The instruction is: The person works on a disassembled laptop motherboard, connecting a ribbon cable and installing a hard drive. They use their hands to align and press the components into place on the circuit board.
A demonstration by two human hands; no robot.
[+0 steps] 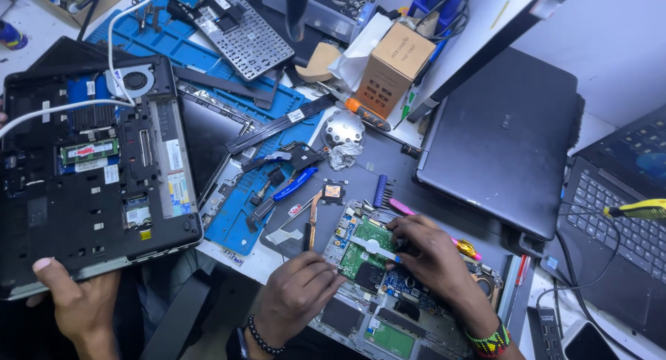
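two hands on an opened laptop's green circuit board (pixel 364 252).

the left hand (pixel 298 294), with a black bead bracelet, rests its curled fingers on the board's near edge, gripping nothing that shows. the right hand (pixel 433 259), with a coloured bead wristband, pinches its fingertips on a small dark part at the board's right side; what it is cannot be told. another person's hand (pixel 73 297) holds a black open laptop base (pixel 90 173) at the left, beside a blue work mat (pixel 239 214).

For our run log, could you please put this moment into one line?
left hand: steadies open laptop | right hand: on green circuit board | other person's hand: holds second opened laptop
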